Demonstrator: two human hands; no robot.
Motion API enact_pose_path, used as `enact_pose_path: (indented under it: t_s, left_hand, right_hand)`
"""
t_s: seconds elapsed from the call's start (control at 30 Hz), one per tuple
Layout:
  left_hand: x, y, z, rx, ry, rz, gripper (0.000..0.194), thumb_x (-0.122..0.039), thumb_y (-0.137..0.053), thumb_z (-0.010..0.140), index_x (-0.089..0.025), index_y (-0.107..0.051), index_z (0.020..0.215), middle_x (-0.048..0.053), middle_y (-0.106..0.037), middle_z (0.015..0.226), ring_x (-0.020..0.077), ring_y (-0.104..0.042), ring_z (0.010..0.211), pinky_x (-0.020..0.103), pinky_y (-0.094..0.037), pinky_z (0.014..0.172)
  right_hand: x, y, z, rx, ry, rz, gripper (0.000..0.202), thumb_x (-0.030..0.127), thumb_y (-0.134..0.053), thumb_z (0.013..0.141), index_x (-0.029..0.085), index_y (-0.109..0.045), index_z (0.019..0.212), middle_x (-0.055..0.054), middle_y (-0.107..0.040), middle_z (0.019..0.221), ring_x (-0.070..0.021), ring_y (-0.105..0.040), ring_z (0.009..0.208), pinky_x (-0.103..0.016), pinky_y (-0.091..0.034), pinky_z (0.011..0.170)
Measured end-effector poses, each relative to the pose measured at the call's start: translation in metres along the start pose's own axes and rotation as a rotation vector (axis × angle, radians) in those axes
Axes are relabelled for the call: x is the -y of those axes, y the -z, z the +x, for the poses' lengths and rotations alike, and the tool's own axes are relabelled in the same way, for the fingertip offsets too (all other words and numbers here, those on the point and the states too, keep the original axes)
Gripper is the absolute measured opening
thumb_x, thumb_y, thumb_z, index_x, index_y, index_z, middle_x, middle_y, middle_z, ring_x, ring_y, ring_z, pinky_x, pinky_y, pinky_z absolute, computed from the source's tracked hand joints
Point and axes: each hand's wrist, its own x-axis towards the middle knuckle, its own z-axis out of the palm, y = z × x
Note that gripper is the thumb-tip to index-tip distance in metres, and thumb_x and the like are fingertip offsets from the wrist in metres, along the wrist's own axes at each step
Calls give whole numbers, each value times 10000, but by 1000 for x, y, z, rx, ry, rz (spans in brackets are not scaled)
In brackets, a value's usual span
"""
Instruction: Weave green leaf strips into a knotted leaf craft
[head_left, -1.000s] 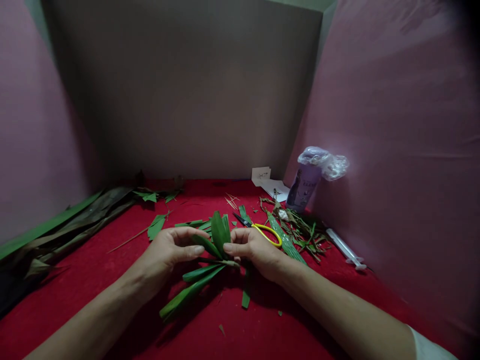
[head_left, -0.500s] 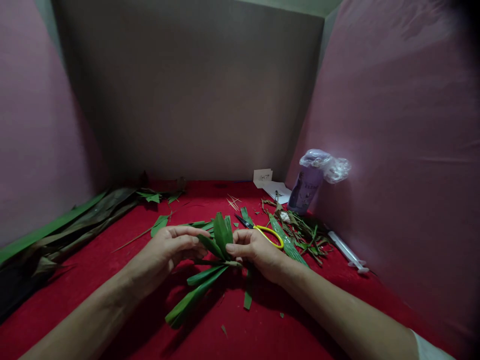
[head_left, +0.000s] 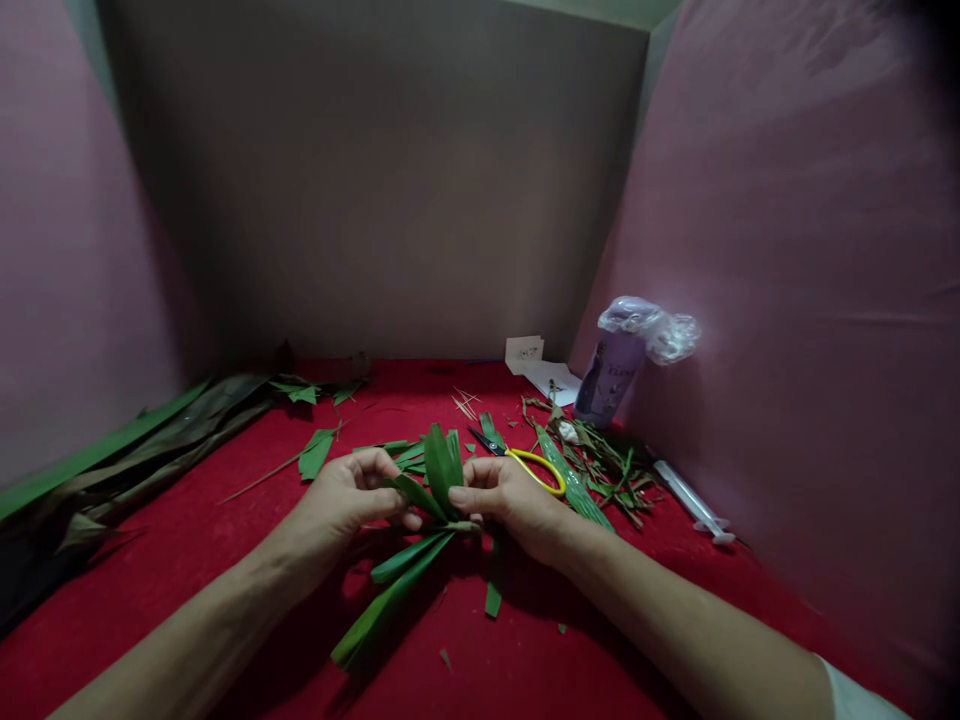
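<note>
My right hand [head_left: 506, 500] pinches a bundle of folded green leaves [head_left: 444, 465] near its base, thumb in front. From the base, a short brownish stalk end [head_left: 461, 526] sticks out toward the right. My left hand [head_left: 360, 500] is on the bundle's left side, its thumb and fingers closed at the end of one leaf [head_left: 420, 496]. Two longer leaf blades [head_left: 394, 600] hang down to the lower left, over the red cloth. Just behind my right hand lie scissors [head_left: 536, 468] with yellow handles and dark blades.
Cut leaf strips [head_left: 412, 455] lie behind the hands. Thin sticks [head_left: 465, 402] are farther back. At right are a pile of stems [head_left: 615, 475], a syringe [head_left: 694, 503] and a plastic-topped purple bottle [head_left: 609, 375]. Long leaves [head_left: 150, 430] lie along the left wall.
My left hand's fingers have bent and drawn in around the end of the left leaf. My right hand keeps its pinch on the bundle, nearly in the same place.
</note>
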Motion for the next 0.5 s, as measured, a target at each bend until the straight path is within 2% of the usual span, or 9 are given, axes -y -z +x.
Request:
enact_pose_path:
  t_s: [0.13, 0.3, 0.5]
  left_hand:
    - [0, -1, 1, 36, 14, 1, 194, -64, -716, 605, -173, -588, 700, 9, -742, 635, 154, -685, 587, 268, -523, 619]
    - [1, 0, 0, 79, 54, 49, 204, -133, -777, 599, -170, -592, 676, 5, -733, 619, 140, -662, 553, 244, -498, 560]
    - [2, -2, -1, 37, 73, 70, 187, -171, -786, 610, -175, -600, 631, -12, -720, 565, 116, -637, 506, 225, -481, 535]
  right_hand:
    - [0, 0, 0, -3, 1, 0, 331, 347, -783, 575, 151, -516, 593, 50, -519, 480, -38, -402, 389, -171, -299, 382]
    - [1, 0, -1, -4, -10, -2, 317, 336, -773, 587, 151, -516, 601, 53, -522, 481, -39, -414, 381, -167, -317, 383]
    - [1, 0, -1, -8, -14, -13, 302, 321, -770, 599, 148, -522, 597, 50, -522, 482, -37, -416, 378, -167, -314, 376]
